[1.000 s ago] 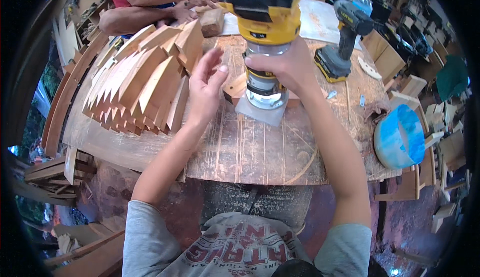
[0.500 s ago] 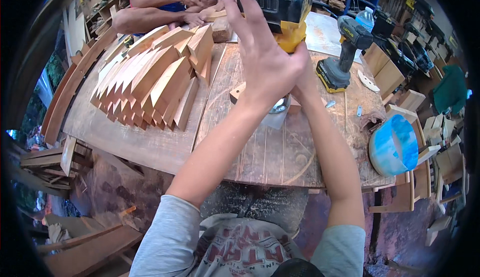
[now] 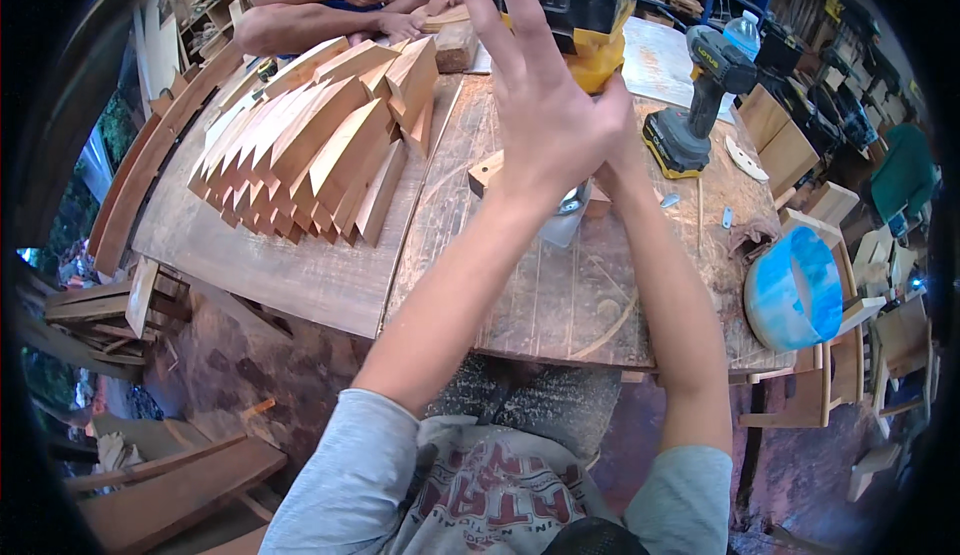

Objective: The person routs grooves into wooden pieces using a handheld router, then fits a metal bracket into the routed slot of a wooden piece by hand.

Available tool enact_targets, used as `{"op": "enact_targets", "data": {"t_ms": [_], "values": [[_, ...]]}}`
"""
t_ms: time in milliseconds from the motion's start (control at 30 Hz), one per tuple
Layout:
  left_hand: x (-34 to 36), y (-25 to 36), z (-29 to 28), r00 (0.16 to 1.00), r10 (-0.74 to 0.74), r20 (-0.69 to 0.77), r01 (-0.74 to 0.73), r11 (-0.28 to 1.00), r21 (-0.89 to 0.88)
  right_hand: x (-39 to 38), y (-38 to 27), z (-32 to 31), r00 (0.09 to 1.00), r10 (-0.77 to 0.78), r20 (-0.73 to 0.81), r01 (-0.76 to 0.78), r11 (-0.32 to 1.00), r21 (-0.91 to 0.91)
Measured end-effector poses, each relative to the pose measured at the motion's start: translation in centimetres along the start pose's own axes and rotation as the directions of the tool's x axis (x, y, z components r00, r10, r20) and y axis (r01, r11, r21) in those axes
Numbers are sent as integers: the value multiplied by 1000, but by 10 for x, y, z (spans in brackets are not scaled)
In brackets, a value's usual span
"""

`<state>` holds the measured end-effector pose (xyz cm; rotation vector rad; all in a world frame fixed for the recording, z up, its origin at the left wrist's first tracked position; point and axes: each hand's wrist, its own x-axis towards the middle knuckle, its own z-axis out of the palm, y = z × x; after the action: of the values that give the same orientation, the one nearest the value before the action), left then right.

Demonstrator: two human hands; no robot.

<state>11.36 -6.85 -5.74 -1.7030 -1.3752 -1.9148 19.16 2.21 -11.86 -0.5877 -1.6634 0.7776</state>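
Note:
Both my hands are round a yellow and black cordless router [image 3: 598, 60], which stands upright over the table with its black battery on top. My left hand [image 3: 560, 130] lies against the near side, two fingers stretched upward and the thumb bent round to the right. Behind it, my right hand [image 3: 622, 145] is at the router's right side, its fingers mostly hidden. Below my hands show the shiny metal base and a clear plate. A wood piece [image 3: 487, 169] with a small hole sticks out left of the base; a reddish-brown bit of wood shows to the right.
Stacked pointed wood pieces [image 3: 330, 145] cover the table's left part. A cordless drill [image 3: 700, 105], a water bottle [image 3: 742, 33] and a blue-stained tub [image 3: 793, 290] stand on the right. Across the table sits another person [image 3: 340, 0], handling wood. A wood block [image 3: 456, 47] lies between us.
The view has shifted slightly, so the table's things sit a little further right. My hands keep their hold on the router. The other person's hands have moved to a thin tool.

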Motion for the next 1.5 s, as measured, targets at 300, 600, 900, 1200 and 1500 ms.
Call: {"op": "enact_targets", "data": {"t_ms": [300, 600, 900, 1200, 1500], "values": [[18, -82, -96, 987, 133, 88, -99, 944, -314, -15, -78, -49, 994, 104, 27, -107, 987, 118], [-38, -141, -77, 703, 36, 710, -46, 999, -5, -111, -72, -128, 973, 103, -206, -91, 994, 68], [-44, -139, -51, 560, 113, 821, -255, 966, 40, -110, -62, -125, 953, 194, -231, -191, 981, 32], [-47, -159, -63, 586, 87, 806, -165, 986, 14, -77, -67, -85, 986, 149, -81, -134, 977, 165], [-48, -166, -65, 625, -17, 780, 31, 1000, -3, -17, -57, -18, 990, 138, -18, -132, 971, 201]]}}
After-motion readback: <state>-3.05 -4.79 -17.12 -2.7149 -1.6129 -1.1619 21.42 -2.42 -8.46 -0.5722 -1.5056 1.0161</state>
